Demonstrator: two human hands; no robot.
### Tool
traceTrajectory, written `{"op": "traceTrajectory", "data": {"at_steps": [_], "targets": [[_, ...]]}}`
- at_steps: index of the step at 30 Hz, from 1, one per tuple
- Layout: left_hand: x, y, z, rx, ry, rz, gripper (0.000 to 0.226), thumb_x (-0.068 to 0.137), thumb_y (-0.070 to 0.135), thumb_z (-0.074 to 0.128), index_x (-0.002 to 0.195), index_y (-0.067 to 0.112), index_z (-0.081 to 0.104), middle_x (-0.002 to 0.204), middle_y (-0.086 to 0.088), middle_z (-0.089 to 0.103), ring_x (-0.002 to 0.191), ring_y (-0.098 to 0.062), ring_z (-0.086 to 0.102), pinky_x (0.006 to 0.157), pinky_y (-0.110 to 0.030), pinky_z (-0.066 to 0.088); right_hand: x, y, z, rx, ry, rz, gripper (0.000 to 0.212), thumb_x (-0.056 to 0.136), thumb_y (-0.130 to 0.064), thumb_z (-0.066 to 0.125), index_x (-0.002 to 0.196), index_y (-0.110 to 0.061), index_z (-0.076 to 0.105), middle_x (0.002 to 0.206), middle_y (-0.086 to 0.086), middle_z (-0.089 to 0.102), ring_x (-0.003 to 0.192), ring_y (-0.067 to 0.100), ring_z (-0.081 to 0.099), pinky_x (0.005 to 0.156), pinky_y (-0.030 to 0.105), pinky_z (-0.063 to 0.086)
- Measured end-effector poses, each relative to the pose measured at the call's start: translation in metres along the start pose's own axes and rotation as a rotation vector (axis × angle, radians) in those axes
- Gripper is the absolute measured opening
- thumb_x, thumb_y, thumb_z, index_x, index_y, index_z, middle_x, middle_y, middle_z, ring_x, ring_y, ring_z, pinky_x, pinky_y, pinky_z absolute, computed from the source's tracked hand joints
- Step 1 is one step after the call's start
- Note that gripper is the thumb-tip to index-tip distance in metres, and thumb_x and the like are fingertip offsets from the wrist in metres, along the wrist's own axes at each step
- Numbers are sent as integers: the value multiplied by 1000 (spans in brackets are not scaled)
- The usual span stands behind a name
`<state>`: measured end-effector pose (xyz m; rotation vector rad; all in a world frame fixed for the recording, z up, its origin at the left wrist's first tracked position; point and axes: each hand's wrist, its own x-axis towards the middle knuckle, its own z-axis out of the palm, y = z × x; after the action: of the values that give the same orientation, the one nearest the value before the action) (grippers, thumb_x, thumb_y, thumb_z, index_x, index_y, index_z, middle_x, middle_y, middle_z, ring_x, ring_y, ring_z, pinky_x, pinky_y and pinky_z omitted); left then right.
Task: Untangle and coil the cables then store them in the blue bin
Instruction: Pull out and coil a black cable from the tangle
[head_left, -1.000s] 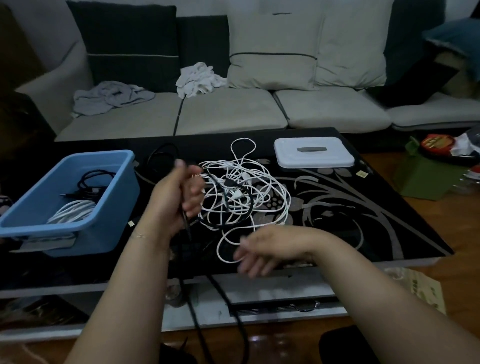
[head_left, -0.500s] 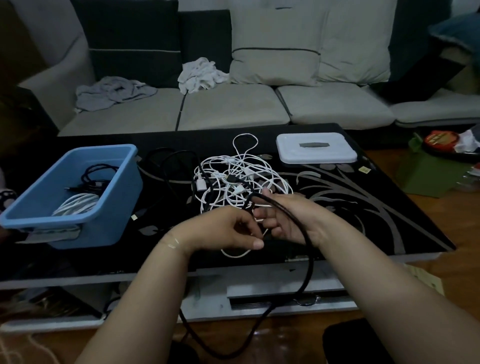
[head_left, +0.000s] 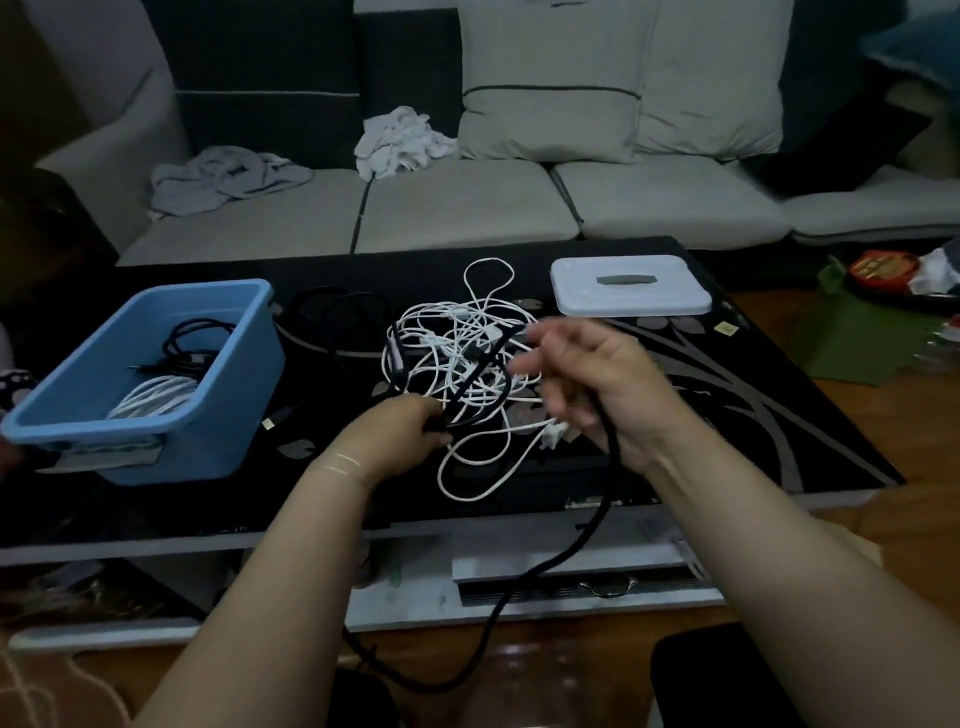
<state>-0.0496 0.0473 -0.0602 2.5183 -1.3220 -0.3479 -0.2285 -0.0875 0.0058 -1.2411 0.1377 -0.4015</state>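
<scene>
Left hand (head_left: 402, 434): at frame centre, fingers curling round and gripping a thick black cable (head_left: 571, 545).
Right hand (head_left: 592, 384): right of centre, blurred; the black cable is passing through its loosely bent fingers, which seem to be holding it.
Black cable: hanging off the bench (head_left: 727, 415) edge in a loop toward the lower centre.
Tangle of thin white cables (head_left: 462, 364): lying on the dark patterned bench just beyond the hands.
Blue plastic bin (head_left: 208, 431): sitting at left, holding one coiled white cable and a black one.
White flat lid (head_left: 628, 286): resting upper right of the tangle.

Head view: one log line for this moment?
left hand grips black cable | right hand loops it | white tangle on table | bin part-filled
</scene>
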Motion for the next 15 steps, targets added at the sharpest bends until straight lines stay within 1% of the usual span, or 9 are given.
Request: {"op": "traceTrajectory", "data": {"at_steps": [2, 4, 7, 8, 9, 10, 12, 13, 15], "targets": [[-4, -5, -6, -26, 24, -48, 20, 92, 31, 62, 97, 14, 69, 95, -6, 67, 95, -23, 59, 77, -28, 43, -2, -7, -6, 69, 96, -77, 24, 87, -16, 53, 109, -21, 62, 67, 4, 70, 33, 7, 45, 32, 14, 23], [-7, -7, -10, -71, 152, -48, 18, 93, 28, 59, 97, 14, 70, 95, -6, 67, 94, -24, 61, 77, -31, 46, -3, -9, -13, -4, 121, -72, 34, 93, -7, 43, 121, -19, 58, 60, 6, 67, 30, 10, 41, 33, 16, 21], [-12, 3, -14, -4, 405, -19, 12, 91, 27, 59, 96, 24, 69, 93, -1, 66, 95, -23, 60, 77, -35, 47, -9, -7, -12, -265, 3, 68, 40, 91, 2, 34, 122, -7, 56, 52, 11, 64, 27, 14, 41, 32, 16, 23], [-14, 5, -15, 34, 410, -13, 11, 89, 29, 60, 97, 28, 68, 94, 1, 66, 96, -21, 60, 80, -35, 47, -11, -6, -10, -322, -53, 115, 35, 93, 2, 34, 118, -6, 58, 54, 12, 65, 28, 15, 42, 33, 16, 26], [-14, 6, -16, 68, 344, -11, 13, 87, 31, 63, 99, 32, 67, 97, 5, 67, 99, -18, 60, 86, -34, 45, -12, -4, -8, -373, -87, 140, 29, 96, -1, 37, 113, -5, 59, 57, 12, 67, 29, 15, 43, 35, 17, 31], [-15, 5, -17, 97, 210, -21, 21, 85, 34, 66, 105, 34, 65, 104, 10, 67, 103, -15, 61, 92, -34, 43, -13, -1, -7, -438, -90, 138, 21, 98, -6, 42, 110, -4, 60, 61, 10, 69, 31, 15, 45, 38, 19, 35], [-18, 6, -16, 8, -115, -60, 52, 77, 42, 76, 125, 36, 57, 121, 13, 63, 115, -10, 57, 103, -32, 40, -14, 6, -8, -611, -33, 66, 16, 97, -13, 51, 106, -6, 61, 65, 4, 70, 38, 12, 48, 45, 21, 40], [-20, 9, -16, -80, -197, -75, 64, 75, 45, 77, 133, 34, 52, 129, 11, 60, 119, -10, 55, 105, -30, 39, -14, 9, -9, -687, -11, 11, 15, 97, -13, 51, 107, -10, 62, 66, 1, 69, 42, 8, 49, 49, 20, 41], [-19, 14, -12, -72, -123, -66, 63, 81, 55, 67, 137, 32, 51, 133, 4, 58, 124, -15, 51, 106, -31, 37, -17, 14, -9, -790, 10, -126, 25, 99, -12, 47, 118, -24, 57, 67, -3, 66, 49, 1, 52, 56, 14, 40]]}}
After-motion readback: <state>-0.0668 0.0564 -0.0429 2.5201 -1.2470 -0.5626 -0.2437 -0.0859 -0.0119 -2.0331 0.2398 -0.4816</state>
